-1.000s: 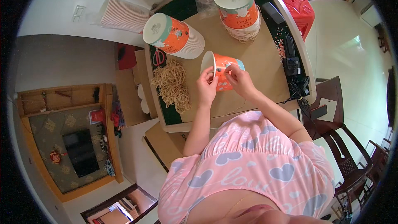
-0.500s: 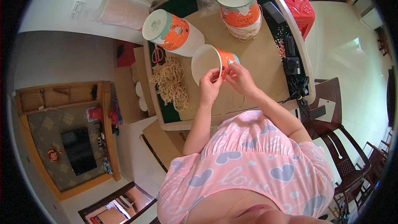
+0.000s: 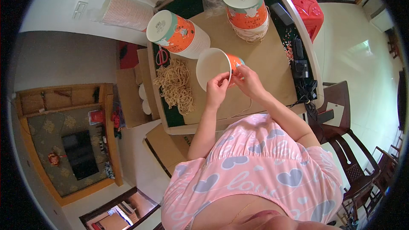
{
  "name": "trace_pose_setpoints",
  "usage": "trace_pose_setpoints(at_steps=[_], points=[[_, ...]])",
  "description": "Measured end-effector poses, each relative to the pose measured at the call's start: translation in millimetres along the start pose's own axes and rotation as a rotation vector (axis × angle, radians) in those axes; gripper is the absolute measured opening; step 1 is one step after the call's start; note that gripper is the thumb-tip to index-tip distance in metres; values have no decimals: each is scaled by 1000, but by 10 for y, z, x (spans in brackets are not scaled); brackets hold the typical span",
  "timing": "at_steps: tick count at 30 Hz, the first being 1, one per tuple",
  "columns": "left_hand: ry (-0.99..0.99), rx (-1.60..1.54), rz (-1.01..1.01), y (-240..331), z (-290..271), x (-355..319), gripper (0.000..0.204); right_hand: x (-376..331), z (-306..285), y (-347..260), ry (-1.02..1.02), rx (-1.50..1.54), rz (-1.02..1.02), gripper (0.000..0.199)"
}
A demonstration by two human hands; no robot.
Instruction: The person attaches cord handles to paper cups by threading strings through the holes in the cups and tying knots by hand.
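Up close, both hands pinch one paper cup [image 3: 215, 66] w/ orange outside, white inside, nothing in it, mouth tipped toward the viewer; left hand [image 3: 217, 90] fingers grip its rim, right hand [image 3: 249, 81] holds its side; cup sits over table [image 3: 272, 66] mid; rubber-band pile [image 3: 175, 84] by left edge; two cup stacks [image 3: 177, 34] [image 3: 246, 6] at far edge.

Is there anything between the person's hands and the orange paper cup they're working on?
Nothing visible: the left hand pinches the rim of the orange paper cup, and the right hand touches its side.
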State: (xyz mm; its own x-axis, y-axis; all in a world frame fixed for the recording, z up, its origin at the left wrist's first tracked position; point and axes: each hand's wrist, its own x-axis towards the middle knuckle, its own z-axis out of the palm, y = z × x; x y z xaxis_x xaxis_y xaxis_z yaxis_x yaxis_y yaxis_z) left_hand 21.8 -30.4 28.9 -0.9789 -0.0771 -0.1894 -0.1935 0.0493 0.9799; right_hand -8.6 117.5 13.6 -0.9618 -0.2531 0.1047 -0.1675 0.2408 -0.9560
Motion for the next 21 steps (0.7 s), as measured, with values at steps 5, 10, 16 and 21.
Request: trace_pose_setpoints(at_steps=[5,10,16,21], points=[[-38,254,-21,-148,11,60,20,-10,-41,127,-68,-75,66,12],[-35,504,69,-180,130,46,16,0,-162,209,-170,-42,143,11],[-1,468,52,-366,112,66,14,-101,-221,203,-289,10,355,12],[21,-261,-379,-394,2,113,8,-376,-98,36,-253,-166,88,21]])
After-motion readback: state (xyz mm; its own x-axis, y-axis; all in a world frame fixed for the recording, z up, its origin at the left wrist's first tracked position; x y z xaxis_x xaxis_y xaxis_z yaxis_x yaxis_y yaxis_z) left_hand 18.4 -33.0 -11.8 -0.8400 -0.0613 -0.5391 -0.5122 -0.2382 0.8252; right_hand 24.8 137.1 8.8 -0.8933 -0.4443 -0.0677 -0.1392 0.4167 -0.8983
